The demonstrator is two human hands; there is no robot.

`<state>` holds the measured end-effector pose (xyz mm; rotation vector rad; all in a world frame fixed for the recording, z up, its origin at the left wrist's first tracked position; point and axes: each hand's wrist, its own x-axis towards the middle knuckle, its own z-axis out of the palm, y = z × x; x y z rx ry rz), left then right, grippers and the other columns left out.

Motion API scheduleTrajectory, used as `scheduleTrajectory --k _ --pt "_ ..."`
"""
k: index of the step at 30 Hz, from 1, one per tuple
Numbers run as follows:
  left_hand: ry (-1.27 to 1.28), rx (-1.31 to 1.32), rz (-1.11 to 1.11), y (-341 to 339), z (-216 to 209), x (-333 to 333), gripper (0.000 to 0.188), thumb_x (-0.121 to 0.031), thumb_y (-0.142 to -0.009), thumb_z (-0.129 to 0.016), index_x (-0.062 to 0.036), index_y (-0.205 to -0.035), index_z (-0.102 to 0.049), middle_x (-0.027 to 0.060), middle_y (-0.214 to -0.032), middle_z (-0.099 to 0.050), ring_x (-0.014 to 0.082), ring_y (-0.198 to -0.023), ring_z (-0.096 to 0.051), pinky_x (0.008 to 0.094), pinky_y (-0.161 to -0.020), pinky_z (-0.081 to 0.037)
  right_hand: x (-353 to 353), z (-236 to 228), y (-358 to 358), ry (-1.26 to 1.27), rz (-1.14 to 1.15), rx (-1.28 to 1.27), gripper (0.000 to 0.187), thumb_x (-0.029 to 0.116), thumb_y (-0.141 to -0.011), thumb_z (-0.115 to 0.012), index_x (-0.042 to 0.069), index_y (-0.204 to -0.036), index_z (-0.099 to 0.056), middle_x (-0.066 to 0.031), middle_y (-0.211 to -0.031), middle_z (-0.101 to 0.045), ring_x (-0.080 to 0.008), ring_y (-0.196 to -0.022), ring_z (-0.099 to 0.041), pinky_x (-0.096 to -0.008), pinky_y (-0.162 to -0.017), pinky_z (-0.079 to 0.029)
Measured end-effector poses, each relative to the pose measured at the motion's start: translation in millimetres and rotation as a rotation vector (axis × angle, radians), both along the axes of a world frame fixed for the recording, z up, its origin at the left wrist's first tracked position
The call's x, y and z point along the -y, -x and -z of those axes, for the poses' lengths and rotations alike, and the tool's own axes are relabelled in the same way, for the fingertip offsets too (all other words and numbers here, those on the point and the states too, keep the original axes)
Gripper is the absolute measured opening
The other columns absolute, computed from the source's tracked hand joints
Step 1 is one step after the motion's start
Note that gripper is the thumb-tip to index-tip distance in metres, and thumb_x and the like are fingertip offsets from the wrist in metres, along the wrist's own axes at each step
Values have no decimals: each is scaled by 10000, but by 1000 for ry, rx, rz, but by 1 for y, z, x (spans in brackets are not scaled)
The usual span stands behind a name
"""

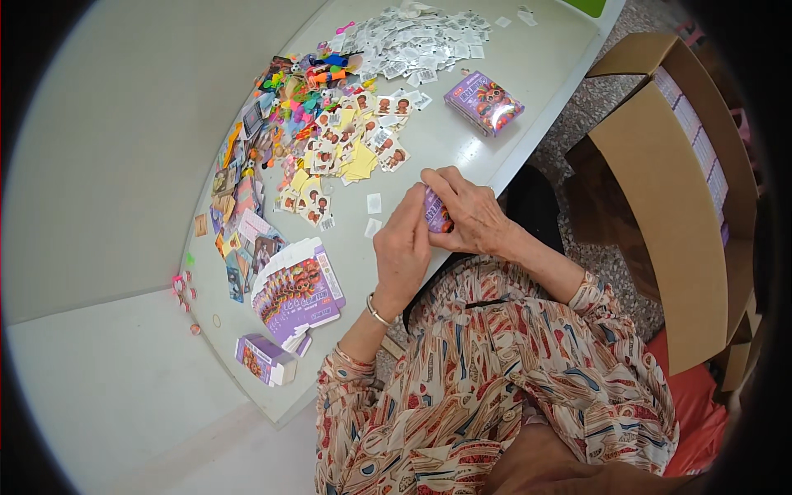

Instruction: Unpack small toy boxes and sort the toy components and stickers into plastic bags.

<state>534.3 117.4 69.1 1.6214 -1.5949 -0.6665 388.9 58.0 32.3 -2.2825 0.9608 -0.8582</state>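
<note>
Between my two hands, near the table's front edge, is a small purple printed box (436, 211). My left hand (402, 243) closes on its left side, and my right hand (470, 213) wraps over its right side and top. My fingers cover most of it, so whether its flap is tucked in I cannot make out. A similar purple box (484, 104) lies beyond my right hand. To the left of my left hand are a fanned stack of flat purple cartons (299, 295) and one box standing apart (265, 360).
White sachets (421, 43) form a heap at the back. Printed sticker cards (355, 140), small colourful plastic toys (307, 91) and picture cards (239, 194) pile along the table's left side. An open cardboard carton (660, 190) with rows of purple boxes stands at the right.
</note>
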Motion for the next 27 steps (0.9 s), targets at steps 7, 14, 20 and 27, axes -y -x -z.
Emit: scheduleTrajectory --k 7,14,20,27 --pt "372 191 8 6 12 3 328 25 -863 -549 20 -1189 -589 191 -1120 -646 285 -995 -657 328 -832 -514 -1 -6 -4 49 38 83 654 215 -673 -733 81 -1224 -406 -150 -1034 -498 -352 -878 -603 -432 -642 -536" --pt "224 -80 -210 -45 -14 -4 454 -120 -817 -724 -37 -1226 -548 141 -1183 -602 226 -1113 -571 320 -966 -432 44 -47 26 135 408 -138 826 405 -728 -741 17 -1345 -352 -208 -922 -632 -332 -724 -651 -396 -669 -528" --pt "-67 847 -142 -173 -17 -74 698 -430 -664 -795 -85 -1229 -572 225 -1390 -398 417 -1284 -348 525 -1028 -287 118 -17 61 286 446 -426 800 465 -754 -709 3 -1337 -414 -215 -1040 -612 -321 -998 -597 -419 -835 -480" --pt "-106 802 -149 -204 17 -90 521 -367 -640 -807 -79 -1041 -641 196 -1356 -424 408 -1261 -363 554 -993 -287 105 -39 30 527 508 -513 842 485 -743 -731 -54 -1315 -429 -221 -1071 -602 -360 -1015 -573 -429 -863 -465"
